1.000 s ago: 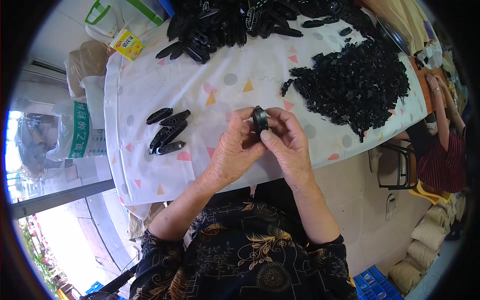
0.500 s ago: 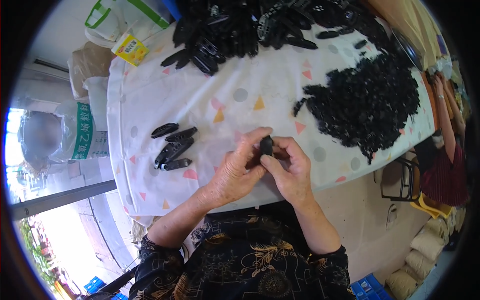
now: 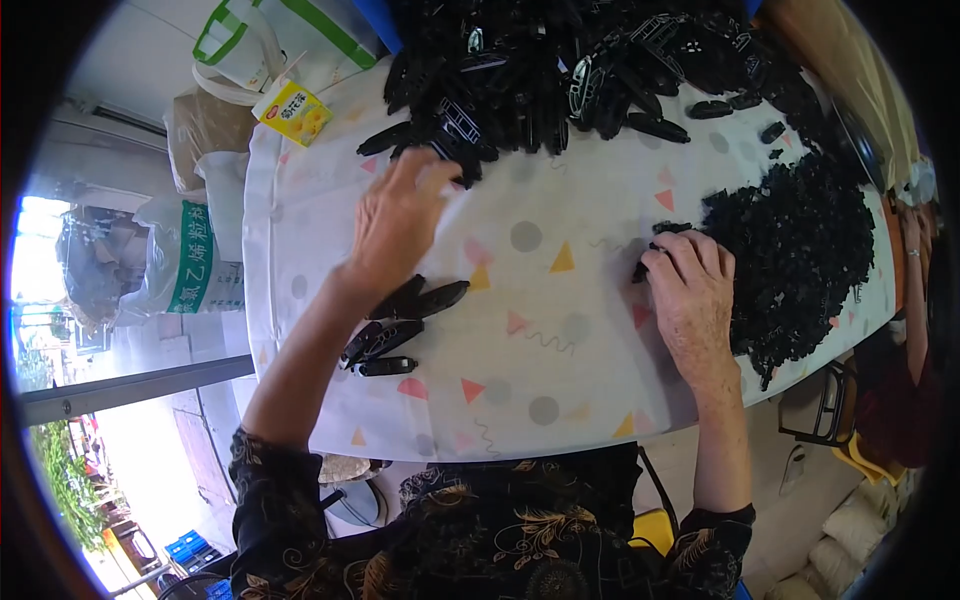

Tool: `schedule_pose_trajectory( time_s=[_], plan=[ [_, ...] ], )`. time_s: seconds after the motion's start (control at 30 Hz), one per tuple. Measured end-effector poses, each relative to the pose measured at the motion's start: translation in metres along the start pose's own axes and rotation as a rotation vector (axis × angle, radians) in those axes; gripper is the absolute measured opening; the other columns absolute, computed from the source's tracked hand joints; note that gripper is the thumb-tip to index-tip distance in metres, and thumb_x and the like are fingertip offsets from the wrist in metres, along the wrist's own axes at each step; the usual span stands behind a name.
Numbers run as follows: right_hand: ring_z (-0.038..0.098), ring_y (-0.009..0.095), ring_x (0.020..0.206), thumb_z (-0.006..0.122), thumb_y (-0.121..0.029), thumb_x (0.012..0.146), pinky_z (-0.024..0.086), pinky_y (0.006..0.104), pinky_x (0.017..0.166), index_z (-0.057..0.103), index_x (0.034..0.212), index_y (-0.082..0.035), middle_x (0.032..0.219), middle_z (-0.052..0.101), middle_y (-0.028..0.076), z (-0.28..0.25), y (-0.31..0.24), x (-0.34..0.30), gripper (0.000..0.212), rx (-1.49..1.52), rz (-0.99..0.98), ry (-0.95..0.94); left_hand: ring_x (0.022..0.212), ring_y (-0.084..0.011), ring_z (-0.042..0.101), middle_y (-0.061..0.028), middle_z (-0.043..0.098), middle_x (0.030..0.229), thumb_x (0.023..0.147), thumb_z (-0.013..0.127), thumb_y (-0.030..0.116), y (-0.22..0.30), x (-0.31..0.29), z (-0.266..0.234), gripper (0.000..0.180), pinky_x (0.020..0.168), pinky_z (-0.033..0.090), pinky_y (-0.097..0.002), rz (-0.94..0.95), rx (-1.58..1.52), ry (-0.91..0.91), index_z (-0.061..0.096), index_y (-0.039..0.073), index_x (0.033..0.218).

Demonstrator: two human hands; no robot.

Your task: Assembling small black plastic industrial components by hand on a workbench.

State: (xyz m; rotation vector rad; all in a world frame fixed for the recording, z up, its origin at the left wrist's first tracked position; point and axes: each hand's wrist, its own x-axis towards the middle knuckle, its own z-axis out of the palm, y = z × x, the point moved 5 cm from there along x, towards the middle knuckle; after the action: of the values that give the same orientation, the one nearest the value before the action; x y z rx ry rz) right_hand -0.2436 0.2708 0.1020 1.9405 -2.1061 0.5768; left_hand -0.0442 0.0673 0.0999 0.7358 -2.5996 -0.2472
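My left hand is raised at the near left edge of a pile of long oval black plastic pieces. Motion smears its fingers, so their grip is unclear. My right hand lies palm down at the left edge of a heap of small black plastic parts. Its fingers are bent down over a few dark bits, and whatever sits under the fingertips is hidden. Beside my left forearm, several oval black pieces form a small group on the patterned tablecloth.
A yellow drink carton stands at the far left, before a white and green bag. Plastic sacks flank the table's left side. At the far right, another person's arm reaches to the table, near a chair.
My hands were together at the middle, holding a small black piece. They have parted: the left went up to the oval pile, the right across to the heap. The view has shifted slightly.
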Motion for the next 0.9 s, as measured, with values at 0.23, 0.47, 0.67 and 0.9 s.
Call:
schedule_pose_trajectory(
  time_s=[0.23,0.47,0.67,0.9],
  plan=[
    [0.058,0.026,0.085,0.067,-0.002,0.071,0.044,0.0364,0.075,0.061,0.09,-0.005,0.093,0.06,0.007,0.004,0.012,0.002,0.02,0.063,-0.051,0.049,0.096,-0.0276,0.056,-0.0086,0.055,0.101,0.076,0.059,0.0,-0.006,0.02,0.008,0.021,0.079,0.046,-0.0405,0.209,0.219,-0.016,0.058,0.008,0.095],
    [0.061,0.01,0.07,0.062,-0.009,0.09,0.047,0.0217,0.057,0.054,0.104,-0.004,0.082,0.06,0.002,0.0,0.014,-0.015,0.017,1.225,0.617,0.164,0.081,-0.0343,0.062,-0.0129,0.061,0.085,0.079,0.06,0.007,0.013,-0.005,-0.004,0.023,0.068,0.048,-0.043,0.058,0.08,-0.13,0.05,0.006,0.099],
    [0.059,0.011,0.062,0.063,-0.014,0.09,0.046,0.0224,0.049,0.056,0.102,-0.006,0.077,0.057,0.002,0.012,-0.02,-0.042,0.016,1.691,0.85,0.232,0.069,-0.0124,0.06,-0.0088,0.06,0.076,0.084,0.066,0.01,0.084,-0.046,0.026,0.03,0.059,0.049,-0.027,-0.435,-1.106,-0.255,0.043,0.001,0.101],
    [0.059,0.012,0.077,0.062,-0.002,0.088,0.051,0.0254,0.069,0.057,0.106,-0.004,0.09,0.058,0.003,-0.001,-0.048,-0.065,0.018,1.797,0.764,0.257,0.085,-0.0156,0.065,-0.0083,0.063,0.103,0.094,0.057,0.019,0.152,-0.074,0.042,0.03,0.062,0.051,-0.024,-0.596,-1.521,-0.325,0.048,0.004,0.118]
  ],
)
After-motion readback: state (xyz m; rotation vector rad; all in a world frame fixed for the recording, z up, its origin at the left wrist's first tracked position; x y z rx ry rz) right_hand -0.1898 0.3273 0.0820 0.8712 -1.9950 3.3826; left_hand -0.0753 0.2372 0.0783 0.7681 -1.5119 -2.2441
